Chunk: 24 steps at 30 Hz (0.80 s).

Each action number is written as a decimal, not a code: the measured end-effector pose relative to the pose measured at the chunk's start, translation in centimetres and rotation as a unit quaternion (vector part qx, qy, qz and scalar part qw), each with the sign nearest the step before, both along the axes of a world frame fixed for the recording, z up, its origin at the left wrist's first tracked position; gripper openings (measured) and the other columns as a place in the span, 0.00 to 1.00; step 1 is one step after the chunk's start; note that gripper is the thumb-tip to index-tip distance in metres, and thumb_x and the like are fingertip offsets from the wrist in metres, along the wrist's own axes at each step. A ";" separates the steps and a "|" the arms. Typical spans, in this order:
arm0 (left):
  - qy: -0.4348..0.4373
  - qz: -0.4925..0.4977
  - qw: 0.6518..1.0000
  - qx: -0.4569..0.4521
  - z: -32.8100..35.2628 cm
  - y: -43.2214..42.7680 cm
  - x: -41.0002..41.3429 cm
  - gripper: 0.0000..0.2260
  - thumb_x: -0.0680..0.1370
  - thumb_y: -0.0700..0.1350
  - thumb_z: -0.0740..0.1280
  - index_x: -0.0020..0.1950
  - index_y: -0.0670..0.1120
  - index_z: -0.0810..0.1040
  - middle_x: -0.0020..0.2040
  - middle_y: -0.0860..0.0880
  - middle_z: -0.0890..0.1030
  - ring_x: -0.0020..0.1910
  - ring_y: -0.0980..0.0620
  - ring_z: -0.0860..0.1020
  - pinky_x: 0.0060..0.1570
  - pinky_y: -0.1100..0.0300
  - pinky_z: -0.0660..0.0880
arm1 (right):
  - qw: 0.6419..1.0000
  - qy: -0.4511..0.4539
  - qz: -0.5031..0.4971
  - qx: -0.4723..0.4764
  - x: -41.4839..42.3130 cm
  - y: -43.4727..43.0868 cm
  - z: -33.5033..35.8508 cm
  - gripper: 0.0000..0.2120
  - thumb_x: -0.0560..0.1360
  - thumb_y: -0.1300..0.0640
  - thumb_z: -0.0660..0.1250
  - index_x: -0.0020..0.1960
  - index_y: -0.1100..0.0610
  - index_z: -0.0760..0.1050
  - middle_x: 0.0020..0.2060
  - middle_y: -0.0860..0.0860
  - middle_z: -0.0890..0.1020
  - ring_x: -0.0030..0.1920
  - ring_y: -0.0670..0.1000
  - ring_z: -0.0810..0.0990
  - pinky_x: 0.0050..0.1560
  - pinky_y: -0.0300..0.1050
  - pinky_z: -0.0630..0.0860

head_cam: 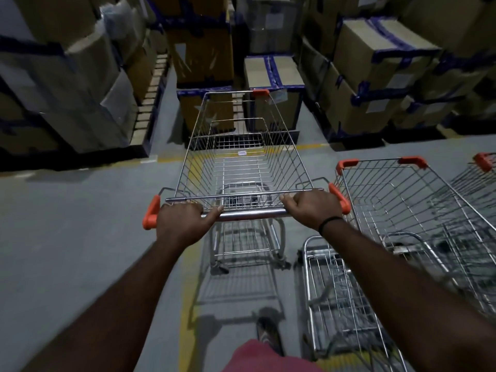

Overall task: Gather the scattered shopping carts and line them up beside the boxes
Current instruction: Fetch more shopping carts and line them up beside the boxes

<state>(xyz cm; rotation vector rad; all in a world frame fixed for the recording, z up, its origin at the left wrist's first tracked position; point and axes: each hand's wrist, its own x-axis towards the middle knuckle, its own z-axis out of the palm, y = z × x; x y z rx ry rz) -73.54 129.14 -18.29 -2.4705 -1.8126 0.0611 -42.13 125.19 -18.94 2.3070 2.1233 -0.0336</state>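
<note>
Both hands, left (181,222) and right (312,208), wrap the handle (249,214) of a cart (241,162), steering it (nose toward the boxes (271,84)) just left of a parked cart (408,210), probably to extend the row.

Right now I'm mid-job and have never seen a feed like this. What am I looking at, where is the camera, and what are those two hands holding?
There is no machine here: a person works with bare hands, and the single picture comes from a wide-angle camera worn on the head, looking forward and down. The left hand and right hand both grip the chrome push bar of an empty wire shopping cart with orange corner caps. It points at stacked cardboard boxes bound with blue tape. To its right stands a second cart, close alongside, and the edge of a third cart shows at the frame's right border. The floor is grey with a yellow painted line running under the held cart. At the bottom you see a sandalled foot.
</note>
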 end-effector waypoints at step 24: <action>-0.077 -0.041 0.995 -0.045 0.3 -17.0 -7.0 0.34 0.75 0.76 0.46 0.47 0.51 0.80 0.46 0.49 0.80 0.48 0.47 0.81 0.46 0.53 0.74 | 0.999 0.018 -0.037 -0.017 -6.4 -18.8 1.0 0.34 0.80 0.31 0.49 0.34 0.55 0.79 0.28 0.50 0.77 0.34 0.51 0.79 0.52 0.48 0.76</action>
